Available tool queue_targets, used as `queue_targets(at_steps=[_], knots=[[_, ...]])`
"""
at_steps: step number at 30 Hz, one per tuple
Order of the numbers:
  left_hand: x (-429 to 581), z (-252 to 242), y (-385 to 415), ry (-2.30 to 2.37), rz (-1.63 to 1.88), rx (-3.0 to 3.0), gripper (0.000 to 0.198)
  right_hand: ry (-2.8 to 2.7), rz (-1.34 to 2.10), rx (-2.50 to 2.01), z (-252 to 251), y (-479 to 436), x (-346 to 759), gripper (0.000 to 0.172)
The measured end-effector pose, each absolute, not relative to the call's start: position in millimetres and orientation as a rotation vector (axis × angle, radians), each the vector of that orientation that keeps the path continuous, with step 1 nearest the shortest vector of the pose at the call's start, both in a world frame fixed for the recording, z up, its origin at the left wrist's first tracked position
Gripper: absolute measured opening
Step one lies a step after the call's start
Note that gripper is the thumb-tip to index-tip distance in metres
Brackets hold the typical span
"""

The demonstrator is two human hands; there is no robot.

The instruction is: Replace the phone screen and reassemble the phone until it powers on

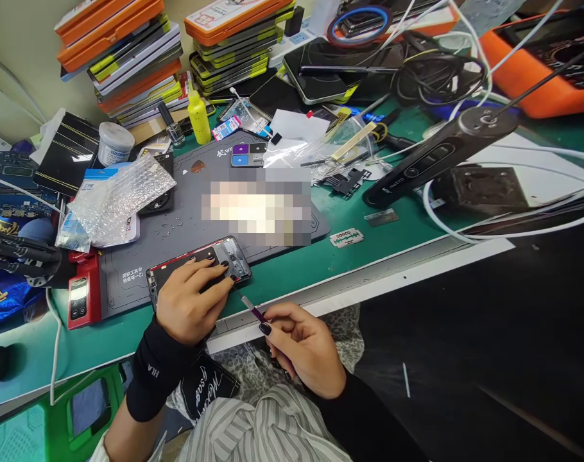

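An opened-up phone [239, 249] with red edging and exposed inner parts lies at the front edge of the grey work mat. My left hand [190, 298], in a black wrist sleeve, rests flat over it with the fingers stretched out across its surface. Pinched between the thumb and fingers of my right hand [301, 346] is a slim purple tool with a pale metallic end [256, 312]. That end points toward the phone's lower right corner, near my left fingertips. Whether it touches the phone I cannot tell.
The grey mat [133, 256] has a red-ended control panel [84, 298]. A razor blade [346, 238] lies on the green table. Behind are a yellow bottle [198, 119], bubble wrap [123, 196] and stacked orange boxes [111, 35]. A black cylindrical device [417, 163] leans at right. One mat area is pixelated.
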State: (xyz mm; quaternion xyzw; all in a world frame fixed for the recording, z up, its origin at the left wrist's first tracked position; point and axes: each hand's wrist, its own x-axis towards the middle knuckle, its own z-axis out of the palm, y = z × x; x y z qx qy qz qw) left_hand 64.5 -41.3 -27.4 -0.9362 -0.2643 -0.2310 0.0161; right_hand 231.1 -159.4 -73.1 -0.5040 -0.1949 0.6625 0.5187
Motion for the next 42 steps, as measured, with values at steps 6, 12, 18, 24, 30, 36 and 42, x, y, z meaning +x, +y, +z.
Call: queue_targets(at_steps=[6,12,18,24,30,36,42], knots=[[77.7,-21.3,-43.8,-0.951,-0.790,-2.884,0.008,-0.451,1.569,-1.174,-81.3,-161.5,231.5,0.030],[91.3,-16.4,-42.1,-1.121,-0.804,-2.861,0.009,-0.454,1.573,-1.148,-80.2,-161.6,232.0,0.032],[90.2,-16.8,-40.6,-1.220,-0.829,-2.890,0.008,-0.446,1.587,-1.129,-83.4,-161.3,232.0,0.030],[92.4,-13.6,-40.0,-1.255,-0.828,-2.891,0.006,-0.435,1.589,-1.104,-85.8,-161.5,231.9,0.027],[92.7,-12.8,-41.8,-1.303,-0.851,-2.900,0.007,-0.397,1.583,-1.145,-75.1,-160.3,233.0,0.024],[95.6,-15.5,-43.9,-1.387,-0.909,-2.868,0.005,-0.384,1.577,-1.147,-73.4,-160.5,232.7,0.025],[96.4,-15.8,-46.3,-1.452,-0.920,-2.856,0.006,-0.427,1.585,-1.047,-89.6,-163.7,229.7,0.029]])
